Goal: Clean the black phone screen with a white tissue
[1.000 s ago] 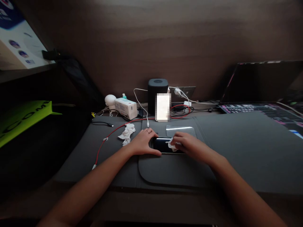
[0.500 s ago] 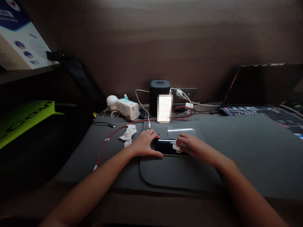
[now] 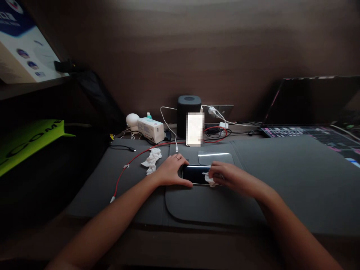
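A phone (image 3: 194, 174) lies flat, screen up, on a grey mat (image 3: 197, 204). My left hand (image 3: 174, 170) grips its left end, thumb along the near edge and fingers at the far edge. In my right hand (image 3: 222, 174) a crumpled white tissue (image 3: 209, 180) is pinched against the right part of the screen, near the lower edge. That hand hides the phone's right end. Just behind the phone lies a clear screen protector (image 3: 215, 157). Another crumpled tissue (image 3: 153, 160) rests on the mat beyond my left wrist.
A black speaker (image 3: 182, 116) stands at the back, a blurred-out bright card (image 3: 194, 129) before it. Left of it is a small white box (image 3: 151, 129). A red cable (image 3: 120, 174) curves over the mat's left side. An open laptop (image 3: 317, 105) stands at right.
My right hand has moved the tissue slightly toward the phone's near edge. My left hand keeps its hold on the phone's left end.
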`<control>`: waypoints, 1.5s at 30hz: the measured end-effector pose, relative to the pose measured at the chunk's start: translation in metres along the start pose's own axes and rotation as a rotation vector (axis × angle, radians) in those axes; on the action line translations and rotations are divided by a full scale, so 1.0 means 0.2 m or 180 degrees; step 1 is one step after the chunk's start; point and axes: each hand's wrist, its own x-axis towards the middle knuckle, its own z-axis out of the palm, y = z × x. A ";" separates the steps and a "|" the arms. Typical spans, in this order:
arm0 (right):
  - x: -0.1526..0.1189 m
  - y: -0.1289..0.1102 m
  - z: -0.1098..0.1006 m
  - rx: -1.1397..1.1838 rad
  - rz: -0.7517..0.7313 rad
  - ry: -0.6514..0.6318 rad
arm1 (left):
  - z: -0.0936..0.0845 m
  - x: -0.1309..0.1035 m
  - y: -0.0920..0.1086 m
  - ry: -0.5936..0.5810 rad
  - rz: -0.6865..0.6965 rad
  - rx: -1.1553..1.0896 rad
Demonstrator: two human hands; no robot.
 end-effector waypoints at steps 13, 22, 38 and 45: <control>0.01 -0.02 0.03 -0.0114 0.0021 0.0125 | 0.00 0.00 0.00 0.0028 0.0023 0.0005; 0.02 -0.03 0.07 -0.0153 0.0132 0.0103 | 0.00 0.00 0.00 0.0015 0.0032 0.0025; 0.06 0.00 0.10 -0.0080 0.0215 0.0494 | 0.01 0.01 -0.01 0.0028 0.0030 0.0038; 0.03 0.01 0.06 0.0283 0.0181 0.0021 | 0.00 0.00 0.00 0.0015 0.0019 0.0050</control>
